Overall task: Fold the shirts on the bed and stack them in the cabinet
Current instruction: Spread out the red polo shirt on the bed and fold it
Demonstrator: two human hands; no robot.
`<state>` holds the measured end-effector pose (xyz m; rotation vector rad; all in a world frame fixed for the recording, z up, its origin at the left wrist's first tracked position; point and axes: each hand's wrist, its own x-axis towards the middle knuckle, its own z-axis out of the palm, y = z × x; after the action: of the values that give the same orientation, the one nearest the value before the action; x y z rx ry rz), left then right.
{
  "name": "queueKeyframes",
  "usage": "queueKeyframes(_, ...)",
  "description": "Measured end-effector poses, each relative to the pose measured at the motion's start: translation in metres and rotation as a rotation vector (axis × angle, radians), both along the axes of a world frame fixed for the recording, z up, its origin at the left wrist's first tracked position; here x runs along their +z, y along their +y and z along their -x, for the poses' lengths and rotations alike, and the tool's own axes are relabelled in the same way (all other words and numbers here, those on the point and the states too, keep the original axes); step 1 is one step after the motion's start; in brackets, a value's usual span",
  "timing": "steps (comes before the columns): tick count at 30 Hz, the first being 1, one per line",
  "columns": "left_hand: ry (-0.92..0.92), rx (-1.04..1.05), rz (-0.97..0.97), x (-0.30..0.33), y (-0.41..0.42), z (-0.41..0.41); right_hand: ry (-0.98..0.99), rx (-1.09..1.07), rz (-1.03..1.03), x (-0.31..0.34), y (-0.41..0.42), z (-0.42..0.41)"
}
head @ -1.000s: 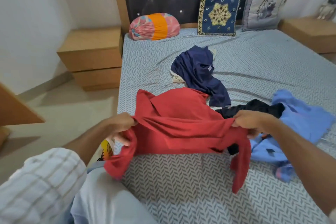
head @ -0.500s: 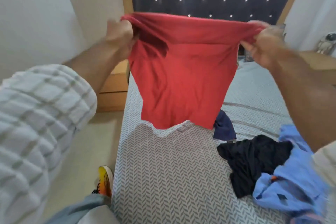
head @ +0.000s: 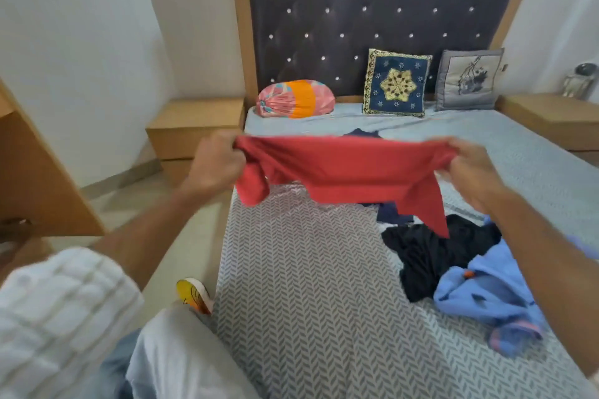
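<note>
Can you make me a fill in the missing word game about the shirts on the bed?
1. Both hands, the left hand and the right hand, hold up the ____ shirt.
2. The black shirt lies on the bed touching the light ____ garment.
3. The round pink and ____ bolster lies by the headboard.
4. The number of square cushions leaning on the headboard is ____.

Missing words: red; blue; orange; two

on the bed (head: 291, 285), three pillows (head: 397, 82) stand in a row at the headboard (head: 372, 10). a pile of shirts (head: 453, 262) lies at the right. a nightstand (head: 194, 126) stands at each side of the bed.
</note>
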<state>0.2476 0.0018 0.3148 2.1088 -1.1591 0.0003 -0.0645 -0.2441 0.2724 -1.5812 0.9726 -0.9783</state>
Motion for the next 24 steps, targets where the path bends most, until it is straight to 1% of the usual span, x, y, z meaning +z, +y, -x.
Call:
queueKeyframes(2, -0.039, -0.078, -0.201, -0.043, 0.027, 0.013, 0.154, 0.022, 0.046, -0.058, 0.016, 0.031)
queueKeyframes(6, -0.095, -0.247, -0.597, -0.133, 0.074, 0.042, 0.434, 0.161, 0.111, -0.159, 0.061, 0.090)
queueKeyframes(8, -0.126, -0.277, -0.803, -0.171, 0.092, 0.054, 0.555, 0.200, 0.082, -0.194, 0.090, 0.116)
queueKeyframes(9, -0.133, -0.292, -0.894, -0.186, 0.099, 0.062, 0.582, 0.213, 0.100, -0.209, 0.105, 0.128)
queueKeyframes(11, -0.127, -0.330, -1.035, -0.209, 0.108, 0.075, 0.632, 0.255, 0.181, -0.240, 0.123, 0.149)
queueKeyframes(13, -0.147, -0.385, -1.143, -0.225, 0.113, 0.093, 0.730, 0.272, 0.197, -0.267, 0.139, 0.167)
queueKeyframes(16, -0.185, -0.476, -1.288, -0.242, 0.118, 0.118, 0.828, 0.267, 0.217, -0.287, 0.157, 0.184)
queueKeyframes(18, -0.221, -0.530, -1.370, -0.248, 0.119, 0.130, 0.882, 0.295, 0.335, -0.295, 0.166, 0.185)
queueKeyframes(20, -0.308, -0.584, -1.412, -0.252, 0.118, 0.138, 0.957, 0.348, 0.465, -0.304, 0.175, 0.186)
queueKeyframes(22, -0.449, -0.648, -1.378, -0.259, 0.118, 0.145, 1.040, 0.338, 0.536, -0.312, 0.183, 0.187)
queueKeyframes(24, -0.581, -0.705, -1.253, -0.269, 0.118, 0.155, 1.024, 0.263, 0.580, -0.313, 0.197, 0.187)
